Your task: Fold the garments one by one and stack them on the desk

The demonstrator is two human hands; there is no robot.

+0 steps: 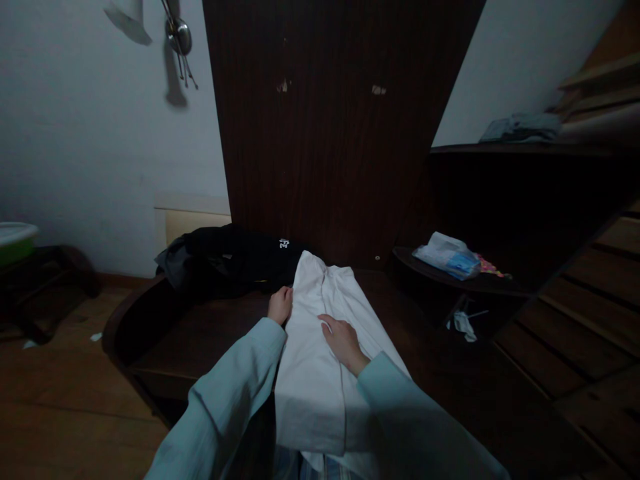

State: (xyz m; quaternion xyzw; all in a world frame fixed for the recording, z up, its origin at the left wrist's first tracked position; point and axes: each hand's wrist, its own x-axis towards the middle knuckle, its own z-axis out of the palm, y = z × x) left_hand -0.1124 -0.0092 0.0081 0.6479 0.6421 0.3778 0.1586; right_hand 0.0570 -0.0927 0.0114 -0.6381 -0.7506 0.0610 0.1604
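White trousers (311, 393) lie lengthwise on a dark wooden surface, creased, with the narrower end away from me and the wide hem close to my body. My left hand (281, 305) is closed at their left edge, its fingers curled against the cloth; the fingertips are partly hidden. Over the middle of the trousers, my right hand (345, 341) rests on the fabric, thumb and forefinger stretched forward and slightly apart. Beyond my left hand, a black garment with a small white print (245, 257) lies bunched, touching the trousers' far end.
A dark wooden panel (330, 133) rises behind the surface. To the right, a low shelf (500, 287) carries a white and blue plastic pack (447, 255). Folded cloth (523, 127) lies on the upper shelf. At far left is a green tub (17, 247) on a stool.
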